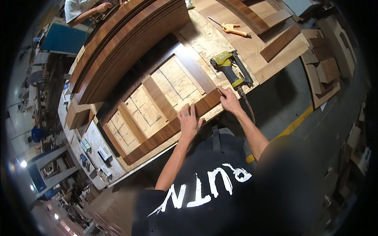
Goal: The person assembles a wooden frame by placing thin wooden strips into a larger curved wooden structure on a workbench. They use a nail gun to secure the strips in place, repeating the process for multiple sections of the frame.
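A dark brown wooden rail (157, 137) runs along the near edge of the workbench, forming the front side of a slatted wooden frame. My left hand (189, 120) lies over the middle of this rail, fingers across its top and thumb at the near side. At the rail's right end, beside the corner with a wide end board (195, 72), my right hand (230, 101) grips with its index finger stretched forward. Lighter cross slats (158, 97) reach from the rail to the dark far side. A green and black nail gun (227, 67) lies just beyond my right hand, its hose trailing past my wrist.
Tall stacked curved brown panels (134, 43) stand along the frame's far side. An orange air blow gun (234, 30) and loose boards (280, 42) lie at the upper right. Small boxes (104, 153) sit at the bench's left end. Another person's arm (88, 15) shows behind the panels.
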`<state>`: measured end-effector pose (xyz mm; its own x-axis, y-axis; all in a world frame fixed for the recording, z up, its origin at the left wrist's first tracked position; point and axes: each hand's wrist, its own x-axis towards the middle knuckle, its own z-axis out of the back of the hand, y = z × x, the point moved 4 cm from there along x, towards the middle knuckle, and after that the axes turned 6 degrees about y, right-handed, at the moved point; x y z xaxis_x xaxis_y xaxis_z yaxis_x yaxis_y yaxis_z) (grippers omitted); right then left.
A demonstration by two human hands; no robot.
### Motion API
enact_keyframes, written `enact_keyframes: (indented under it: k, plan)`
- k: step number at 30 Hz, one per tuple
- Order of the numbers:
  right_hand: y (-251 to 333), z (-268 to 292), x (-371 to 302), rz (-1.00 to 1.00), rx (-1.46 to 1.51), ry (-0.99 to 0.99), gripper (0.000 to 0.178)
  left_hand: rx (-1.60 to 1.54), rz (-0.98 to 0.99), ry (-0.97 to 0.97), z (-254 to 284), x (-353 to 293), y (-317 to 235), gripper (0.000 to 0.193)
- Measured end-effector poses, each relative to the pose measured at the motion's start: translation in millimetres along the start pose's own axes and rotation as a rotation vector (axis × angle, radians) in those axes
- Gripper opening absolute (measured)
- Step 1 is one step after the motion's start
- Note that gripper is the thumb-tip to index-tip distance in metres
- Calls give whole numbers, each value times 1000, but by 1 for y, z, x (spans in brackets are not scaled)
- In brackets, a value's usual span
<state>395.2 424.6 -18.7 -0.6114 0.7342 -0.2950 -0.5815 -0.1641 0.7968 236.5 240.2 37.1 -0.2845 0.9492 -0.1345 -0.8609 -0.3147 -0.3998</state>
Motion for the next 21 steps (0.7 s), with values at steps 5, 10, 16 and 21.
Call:
enact_keyframes:
  k: [5, 10, 16, 21]
  plan:
    - [-7, 7, 12, -80, 48, 155, 54, 47, 77, 52, -15, 9, -6, 81]
    - [-12, 20, 31, -73, 116, 361, 57, 61, 116, -13, -25, 14, -11, 75]
    - [3, 39, 29, -267, 293, 543, 64, 69, 115, -5, -26, 19, -14, 73]
    - [-13, 32, 32, -301, 407, 577, 61, 51, 84, -31, -24, 22, -16, 72]
